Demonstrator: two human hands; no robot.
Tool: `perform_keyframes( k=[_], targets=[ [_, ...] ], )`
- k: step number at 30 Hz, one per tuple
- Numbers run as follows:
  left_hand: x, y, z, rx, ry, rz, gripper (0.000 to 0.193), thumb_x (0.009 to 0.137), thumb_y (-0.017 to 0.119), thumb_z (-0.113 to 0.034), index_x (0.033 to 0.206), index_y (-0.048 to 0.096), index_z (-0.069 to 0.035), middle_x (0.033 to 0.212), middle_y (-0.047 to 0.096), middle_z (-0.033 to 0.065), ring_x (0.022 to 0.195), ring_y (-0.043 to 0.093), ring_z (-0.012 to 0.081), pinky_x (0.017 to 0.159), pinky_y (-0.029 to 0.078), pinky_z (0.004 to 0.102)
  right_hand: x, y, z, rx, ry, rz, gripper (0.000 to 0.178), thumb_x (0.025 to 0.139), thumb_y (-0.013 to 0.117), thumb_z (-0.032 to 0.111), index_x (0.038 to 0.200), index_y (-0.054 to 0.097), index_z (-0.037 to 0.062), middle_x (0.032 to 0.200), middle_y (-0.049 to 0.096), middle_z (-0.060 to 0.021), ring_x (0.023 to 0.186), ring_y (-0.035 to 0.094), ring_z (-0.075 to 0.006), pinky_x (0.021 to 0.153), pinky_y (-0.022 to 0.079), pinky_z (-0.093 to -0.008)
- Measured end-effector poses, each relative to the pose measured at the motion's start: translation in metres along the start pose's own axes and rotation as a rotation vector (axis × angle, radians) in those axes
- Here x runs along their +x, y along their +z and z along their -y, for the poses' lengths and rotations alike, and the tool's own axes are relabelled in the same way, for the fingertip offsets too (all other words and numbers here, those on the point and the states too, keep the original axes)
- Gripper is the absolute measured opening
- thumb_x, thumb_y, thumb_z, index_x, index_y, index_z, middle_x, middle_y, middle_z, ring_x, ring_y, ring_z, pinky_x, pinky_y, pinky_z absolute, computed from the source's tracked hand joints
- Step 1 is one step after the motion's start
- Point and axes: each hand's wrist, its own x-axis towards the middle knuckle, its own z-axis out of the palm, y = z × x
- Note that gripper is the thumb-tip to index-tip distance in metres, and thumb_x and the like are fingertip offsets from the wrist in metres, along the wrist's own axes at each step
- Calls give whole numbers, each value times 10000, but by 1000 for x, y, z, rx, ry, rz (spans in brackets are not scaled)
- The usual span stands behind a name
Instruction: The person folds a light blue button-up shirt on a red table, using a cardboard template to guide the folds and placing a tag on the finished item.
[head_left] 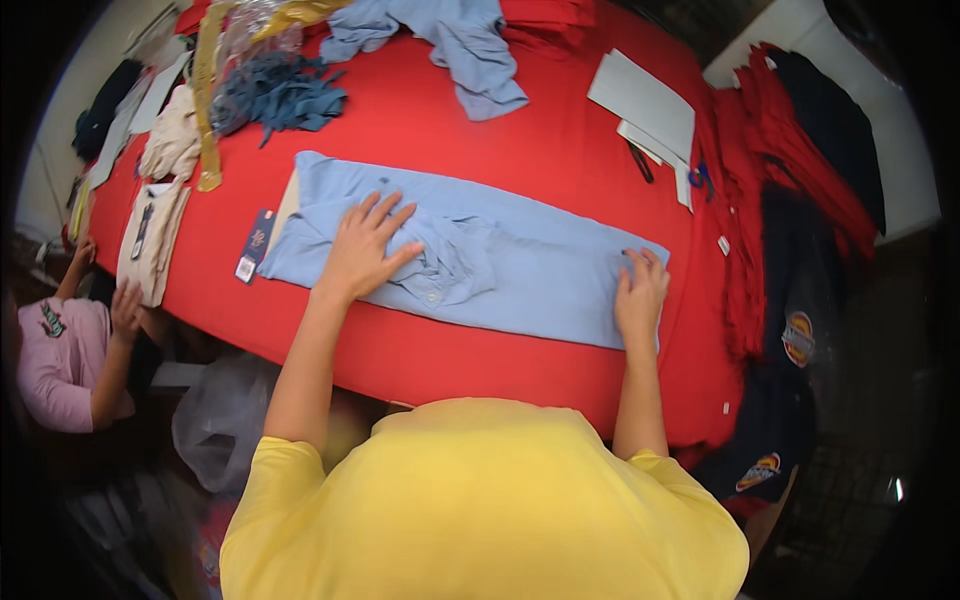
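Observation:
A light blue collared shirt point(560, 262), folded into a long panel, lies across the red-covered table in front of me. My left hand point(368, 248) rests flat with spread fingers on the bunched part near its collar and button. At the shirt's right end, my right hand point(640, 295) lies on the cloth by the hem, fingers bent but apart. A beige board-like edge point(288, 200) shows from under the shirt's left end. Beside that end lies a dark blue hang tag point(255, 246) with a white label.
More blue cloth point(450, 45) and dark teal strips point(285, 95) lie at the far side. White sheets point(645, 105), a dark pen-like item point(641, 162) and blue-handled scissors point(703, 180) are far right. Red garments point(735, 230) hang along the right edge. Another person point(75, 350) handles folded beige clothing point(150, 235) at left.

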Motion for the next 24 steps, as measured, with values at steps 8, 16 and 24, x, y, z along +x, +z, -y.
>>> perform_keyframes(
  k=[8,16,24],
  targets=[
    [20,14,-47,190,-18,-77,519,825,644,-271,1301,537,-92,1385,472,105,1323,367,334,1091,266,506,-25,-29,-53,-94,425,188,524,752,756,381,1055,564,-2,1086,578,-163,1033,538,-353,852,461,-449],
    [11,68,-84,43,72,-92,461,837,626,-220,1273,561,-83,1309,542,103,1265,443,324,1080,312,483,7,-35,-44,513,288,167,284,774,714,107,967,529,12,923,567,-70,828,549,-190,775,453,-315],
    [6,67,-71,-175,10,-176,337,867,539,-72,1198,597,-56,1299,553,120,1247,475,314,1081,330,474,-11,15,142,733,-118,706,302,873,666,170,1095,516,31,985,607,-106,810,629,-178,744,493,-305]
  ],
)
